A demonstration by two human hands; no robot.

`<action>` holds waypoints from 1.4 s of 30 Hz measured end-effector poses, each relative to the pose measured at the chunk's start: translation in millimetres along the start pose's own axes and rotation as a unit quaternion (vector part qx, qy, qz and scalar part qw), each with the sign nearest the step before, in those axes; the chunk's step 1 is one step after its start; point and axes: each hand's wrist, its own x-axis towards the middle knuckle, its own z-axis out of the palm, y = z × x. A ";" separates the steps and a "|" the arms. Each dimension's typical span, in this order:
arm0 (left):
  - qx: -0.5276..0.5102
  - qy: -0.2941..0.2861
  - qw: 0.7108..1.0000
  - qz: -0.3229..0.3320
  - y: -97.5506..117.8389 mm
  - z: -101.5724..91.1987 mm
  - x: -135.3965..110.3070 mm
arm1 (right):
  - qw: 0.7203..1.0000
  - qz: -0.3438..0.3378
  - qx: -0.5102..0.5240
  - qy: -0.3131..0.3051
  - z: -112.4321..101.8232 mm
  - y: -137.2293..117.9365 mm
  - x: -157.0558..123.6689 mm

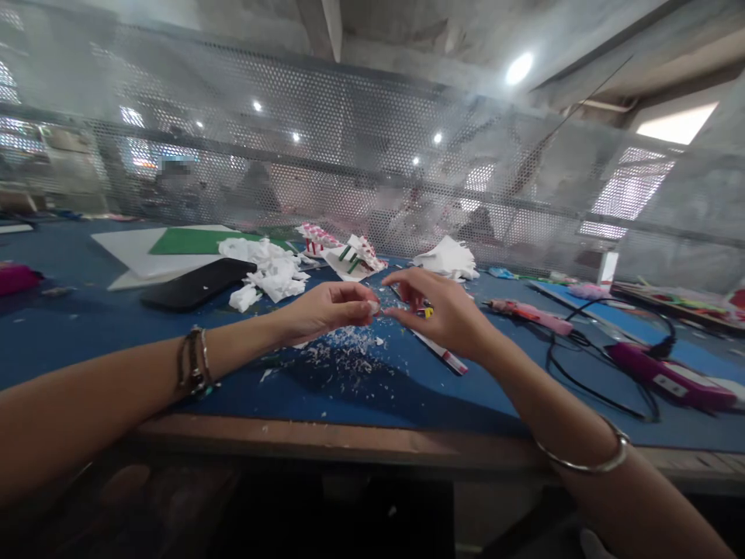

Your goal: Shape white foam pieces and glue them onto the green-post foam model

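My left hand [337, 310] is closed in a pinch on a small whitish piece [373, 308], whose exact kind is too small to make out. Just to its right is my right hand [439, 307], thumb and forefinger apart, with the thumb tip close to the piece; whether they touch I cannot tell. White shavings [349, 353] lie scattered on the blue table top [372, 404] below both hands. Partly under my right hand lies a narrow white and red strip-like tool [448, 359]. A bit of yellow shows behind the right palm.
Crumpled white paper [271, 268] and a black flat case [198, 285] lie at left, near green sheet [198, 241]. Red-and-white and green pieces [358, 256] stand behind. On the right are a pink glue gun [535, 314], its black cable and a purple power strip [669, 373].
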 end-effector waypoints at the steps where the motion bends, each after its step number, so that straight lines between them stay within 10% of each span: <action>1: 0.004 0.009 1.000 -0.004 0.4 0.2 0.3 | 0.999 0.028 -0.015 -0.032 -6.0 4.2 -1.0; 8: 0.001 0.020 1.000 -0.015 -0.2 -2.9 2.0 | 0.912 0.182 -0.090 -0.357 -13.6 28.4 -10.2; 11: 0.037 0.013 0.999 -0.017 -0.6 -4.6 1.5 | 0.899 0.166 -0.089 -0.395 -6.4 28.3 -9.4; 16: 0.080 0.053 0.995 0.021 -1.8 -9.3 3.9 | 0.919 0.169 -0.073 -0.349 -10.1 31.5 -7.0; 24: 0.042 0.099 0.994 -0.019 -2.5 -17.0 7.9 | 0.989 0.148 -0.003 -0.008 -9.9 26.5 -2.5; 42: 0.003 0.134 0.990 -0.052 -0.3 -7.6 6.8 | 0.992 0.106 -0.025 -0.071 12.2 18.1 -2.4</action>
